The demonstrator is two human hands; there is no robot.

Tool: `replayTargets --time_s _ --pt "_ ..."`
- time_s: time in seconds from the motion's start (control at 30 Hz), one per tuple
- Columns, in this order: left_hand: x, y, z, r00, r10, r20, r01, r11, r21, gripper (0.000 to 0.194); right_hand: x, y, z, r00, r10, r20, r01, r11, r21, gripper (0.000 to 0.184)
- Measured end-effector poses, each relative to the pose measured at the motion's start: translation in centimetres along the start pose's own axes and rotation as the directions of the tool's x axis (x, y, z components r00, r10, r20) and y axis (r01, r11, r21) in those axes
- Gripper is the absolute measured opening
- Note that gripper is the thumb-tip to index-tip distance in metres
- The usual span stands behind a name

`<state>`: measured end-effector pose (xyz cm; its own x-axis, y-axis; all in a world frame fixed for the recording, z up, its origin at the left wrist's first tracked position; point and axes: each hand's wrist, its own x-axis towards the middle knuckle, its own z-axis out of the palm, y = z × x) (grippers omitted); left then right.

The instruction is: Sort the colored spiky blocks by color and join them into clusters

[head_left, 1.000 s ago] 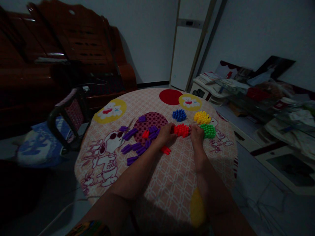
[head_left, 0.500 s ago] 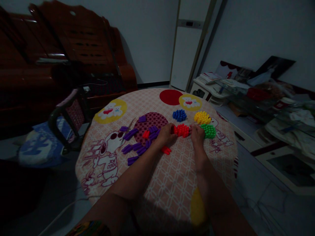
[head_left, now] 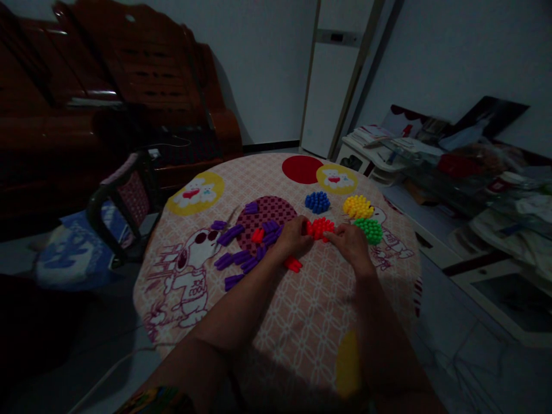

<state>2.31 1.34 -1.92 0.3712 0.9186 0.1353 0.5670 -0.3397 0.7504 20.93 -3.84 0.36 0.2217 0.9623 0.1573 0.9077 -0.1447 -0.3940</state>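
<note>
A tight cluster of red plastic pieces [head_left: 320, 228] with knobbed tops stands on the table between my hands. My left hand [head_left: 297, 237] is closed against its left side, thumb and fingers on the red pieces. From the right, my right hand [head_left: 350, 241] pinches at the cluster's near right edge; its fingertips touch the red pieces. A red piece [head_left: 292, 264] lies below my left wrist, and another red piece [head_left: 257, 235] sits among scattered purple pieces [head_left: 230, 235] to the left. Beside my right hand is a green cluster [head_left: 370, 231].
Behind the red cluster stand a blue cluster [head_left: 317, 202] and a yellow cluster [head_left: 357, 206]. A patterned cloth [head_left: 302, 322] covers the round table. A chair [head_left: 125, 207] is at the left, a wooden sofa [head_left: 146, 75] behind, and a cluttered cabinet [head_left: 431, 230] at the right.
My right hand has turned and shifted from the cluster's right side to its near right edge. My left hand stays at the left side. The view has moved slightly.
</note>
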Motion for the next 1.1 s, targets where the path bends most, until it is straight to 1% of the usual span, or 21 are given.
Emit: replayTargets --time_s 0.1,0.2,0.3,0.4,0.57,0.73,0.8,0.9,0.97,1.0,1.1 --pt "-0.2 0.3 0.1 1.0 0.007 -0.026 -0.007 1.0 0.022 0.019 0.0 -0.2 0.2 0.999 -0.006 0.036 0.009 0.995 -0.097 0.034" --pt "-0.4 0.7 0.0 0.998 0.026 -0.054 -0.022 0.997 0.079 0.014 -0.1 -0.6 0.2 0.998 -0.012 0.054 0.02 0.988 -0.152 0.034" --pt "-0.4 0.8 -0.1 0.999 0.03 -0.037 -0.026 0.992 0.122 0.014 -0.3 -0.9 0.1 0.998 -0.027 0.059 0.038 0.981 -0.191 0.032" --pt "-0.3 0.8 -0.2 0.999 0.025 -0.036 -0.02 0.991 0.132 0.015 -0.2 -0.8 0.0 0.996 -0.046 0.072 0.059 0.977 -0.203 0.028" --pt "-0.4 0.9 -0.3 0.998 -0.009 -0.069 0.018 0.99 0.138 0.02 0.4 0.6 0.3 0.995 -0.03 0.093 0.043 0.99 -0.136 0.019" --pt "-0.2 0.7 -0.4 0.998 -0.019 -0.062 0.031 0.977 0.209 0.018 0.6 1.5 0.8 0.995 -0.034 0.09 0.043 0.994 -0.097 0.018" --pt "0.0 0.5 -0.7 0.998 -0.023 -0.062 0.035 0.977 0.212 0.017 0.7 1.5 0.9 0.997 -0.012 0.076 0.018 0.997 -0.076 0.017" --pt "0.0 0.5 -1.6 0.992 -0.015 -0.125 0.04 0.98 0.194 0.017 0.7 1.4 0.9 0.997 0.045 0.056 -0.043 0.998 -0.034 0.016" --pt "-0.1 1.1 -2.2 0.987 0.009 -0.163 0.02 0.985 0.172 0.016 0.7 1.3 1.0 0.997 0.071 0.027 -0.071 0.997 -0.015 0.017" --pt "-0.2 1.6 -2.4 0.986 0.029 -0.164 -0.003 0.987 0.158 0.015 0.7 1.3 1.1 0.997 0.077 0.011 -0.077 0.997 -0.006 0.018" --pt "-0.6 3.4 -2.3 0.986 0.119 -0.12 -0.106 0.988 0.114 0.014 0.8 1.4 1.2 0.996 0.086 -0.022 -0.085 0.996 0.027 0.019"
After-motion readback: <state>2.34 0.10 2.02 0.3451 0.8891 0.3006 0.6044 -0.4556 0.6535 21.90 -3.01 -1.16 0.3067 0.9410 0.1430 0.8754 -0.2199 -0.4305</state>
